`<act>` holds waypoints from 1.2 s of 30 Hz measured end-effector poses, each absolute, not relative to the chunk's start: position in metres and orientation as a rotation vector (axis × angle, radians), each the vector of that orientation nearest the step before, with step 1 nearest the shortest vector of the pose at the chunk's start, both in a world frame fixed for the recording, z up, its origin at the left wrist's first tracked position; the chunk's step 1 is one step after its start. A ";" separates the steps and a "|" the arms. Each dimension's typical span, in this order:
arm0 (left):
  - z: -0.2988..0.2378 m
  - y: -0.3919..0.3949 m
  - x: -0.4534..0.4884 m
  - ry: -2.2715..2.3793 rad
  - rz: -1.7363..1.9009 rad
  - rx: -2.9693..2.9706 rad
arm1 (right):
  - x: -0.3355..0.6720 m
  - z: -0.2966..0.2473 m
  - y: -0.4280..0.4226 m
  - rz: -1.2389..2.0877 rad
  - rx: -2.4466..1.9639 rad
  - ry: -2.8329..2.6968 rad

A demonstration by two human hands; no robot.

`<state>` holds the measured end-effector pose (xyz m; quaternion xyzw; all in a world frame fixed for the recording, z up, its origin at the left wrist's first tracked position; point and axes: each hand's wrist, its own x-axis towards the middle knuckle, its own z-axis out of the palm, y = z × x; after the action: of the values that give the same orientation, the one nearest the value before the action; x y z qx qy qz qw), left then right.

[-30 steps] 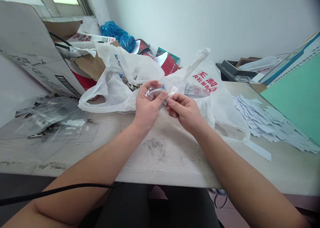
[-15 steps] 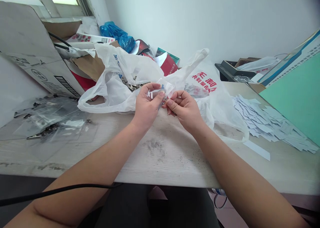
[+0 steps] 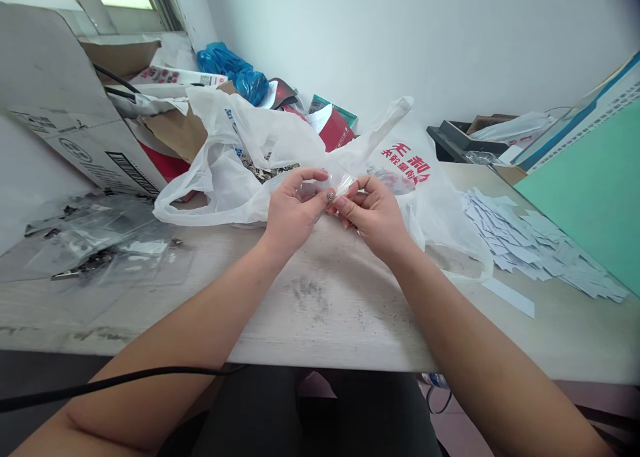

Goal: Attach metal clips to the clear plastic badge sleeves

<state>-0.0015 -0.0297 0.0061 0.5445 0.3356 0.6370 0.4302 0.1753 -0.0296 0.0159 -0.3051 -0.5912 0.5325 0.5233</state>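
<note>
Clear plastic sleeve pinched at chest-side of white carrier bag. Left hand, right hand curled, fingertips gripping it. Risk: slick film slips from fingertips, drops into bag.

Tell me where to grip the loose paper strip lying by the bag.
Pinch the loose paper strip at its end nearest you, coming from the near side with the right hand: it lies flat on the tabletop, and that end sits clear of the bag's handle loop.
</note>
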 end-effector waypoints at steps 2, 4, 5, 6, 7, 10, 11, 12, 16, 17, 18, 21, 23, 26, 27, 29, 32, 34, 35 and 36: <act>0.007 -0.029 -0.002 0.846 1.603 1.370 | 0.174 0.014 -0.028 1.270 -0.731 -1.397; 0.008 -0.027 -0.005 0.860 1.556 1.377 | 0.175 0.012 -0.025 1.254 -0.739 -1.380; 0.009 -0.026 -0.007 0.864 1.514 1.384 | 0.176 0.010 -0.023 1.244 -0.743 -1.371; 0.011 -0.025 -0.009 0.869 1.472 1.398 | 0.177 0.009 -0.021 1.232 -0.745 -1.362; 0.012 -0.023 -0.011 0.879 1.438 1.422 | 0.178 0.007 -0.019 1.220 -0.742 -1.356; 0.013 -0.021 -0.015 0.930 1.368 1.491 | 0.179 0.005 -0.016 1.207 -0.721 -1.375; 0.013 -0.020 -0.016 0.943 1.341 1.497 | 0.178 0.005 -0.016 1.207 -0.715 -1.389; 0.012 -0.019 -0.016 0.953 1.322 1.497 | 0.178 0.005 -0.017 1.211 -0.711 -1.400; 0.006 -0.014 -0.018 1.052 1.449 1.533 | 0.181 0.011 -0.021 1.268 -0.737 -1.391; 0.004 -0.013 -0.019 1.089 1.510 1.553 | 0.182 0.012 -0.022 1.299 -0.764 -1.384; 0.003 -0.011 -0.020 1.126 1.558 1.576 | 0.184 0.013 -0.022 1.332 -0.799 -1.377; 0.002 -0.010 -0.023 1.216 1.662 1.679 | 0.187 0.015 -0.021 1.400 -0.897 -1.374; 0.003 -0.012 -0.023 1.226 1.682 1.743 | 0.187 0.014 -0.021 1.387 -0.922 -1.390; 0.005 -0.017 -0.018 1.150 1.608 1.665 | 0.183 0.012 -0.023 1.290 -0.923 -1.428; 0.005 -0.019 -0.016 1.119 1.570 1.612 | 0.182 0.011 -0.024 1.246 -0.920 -1.442; 0.004 -0.021 -0.012 1.064 1.502 1.537 | 0.180 0.009 -0.025 1.152 -0.926 -1.485; 0.003 -0.023 -0.009 0.998 1.425 1.543 | 0.180 0.004 -0.024 1.058 -0.947 -1.562; 0.003 -0.022 -0.009 0.963 1.381 1.569 | 0.182 0.003 -0.023 1.054 -0.940 -1.577; 0.003 -0.022 -0.009 0.947 1.365 1.585 | 0.182 0.003 -0.023 1.063 -0.936 -1.573; 0.003 -0.022 -0.010 0.935 1.358 1.603 | 0.183 0.004 -0.023 1.077 -0.931 -1.571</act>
<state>-0.0097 -0.0217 0.0029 0.6364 0.3709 0.5390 0.4086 0.1833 -0.0227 0.0039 -0.3830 -0.6464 0.4433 0.4888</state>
